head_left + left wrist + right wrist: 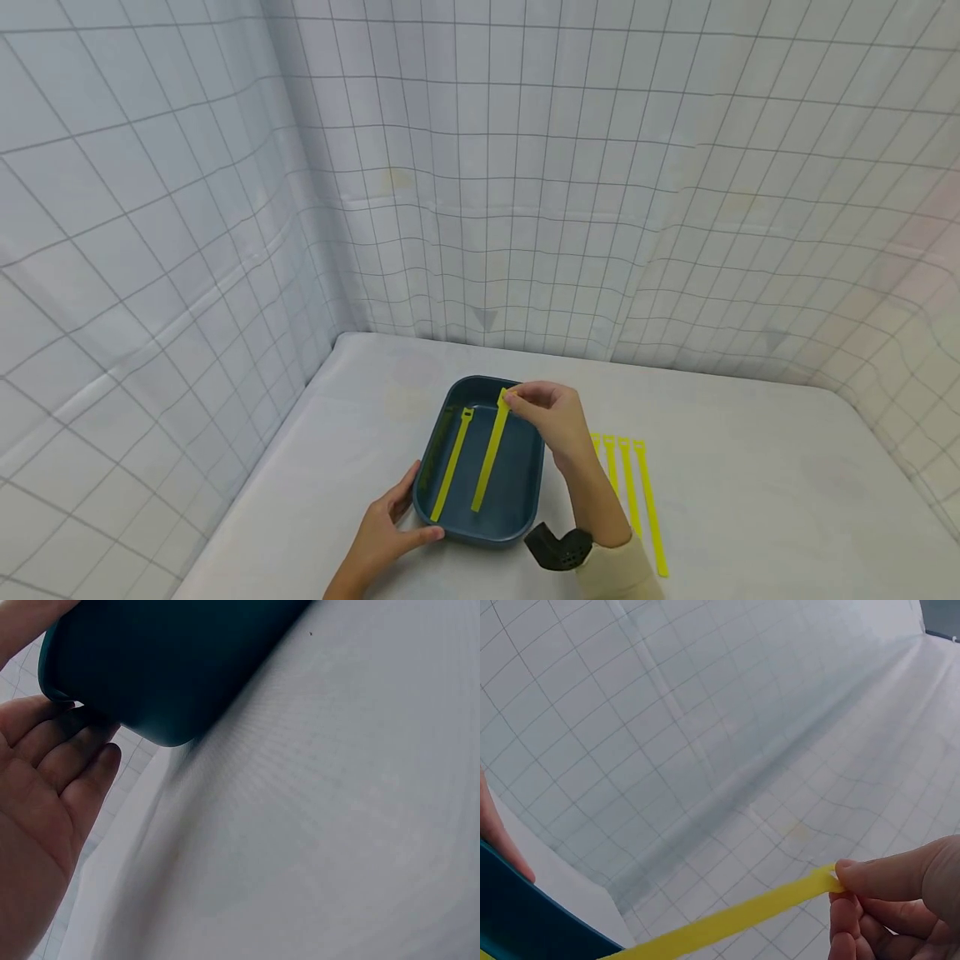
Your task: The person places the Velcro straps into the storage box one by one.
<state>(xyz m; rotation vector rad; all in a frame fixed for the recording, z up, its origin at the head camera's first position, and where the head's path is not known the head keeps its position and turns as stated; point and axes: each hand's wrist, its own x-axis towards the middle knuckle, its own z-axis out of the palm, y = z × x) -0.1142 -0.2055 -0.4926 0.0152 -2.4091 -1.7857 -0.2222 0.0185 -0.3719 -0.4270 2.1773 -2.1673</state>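
Observation:
A dark blue-green rectangular tray (517,487) stands on the white table. My left hand (384,532) grips its near left corner, thumb at the near side and fingers along the left wall; the left wrist view shows those fingers (79,754) against the outside. Between thumb and fingertips my right hand (557,421) pinches the slotted head of a yellow cable tie (491,458) above the tray. This flat tie slants down toward the near left in the head view. Another yellow cable tie (452,468) lies lengthwise inside, near the left wall.
Several more yellow cable ties (649,508) lie side by side on the table to the right of the tray, partly hidden by my right forearm. White grid-patterned sheets (510,167) hang behind and at both sides of the table (765,467).

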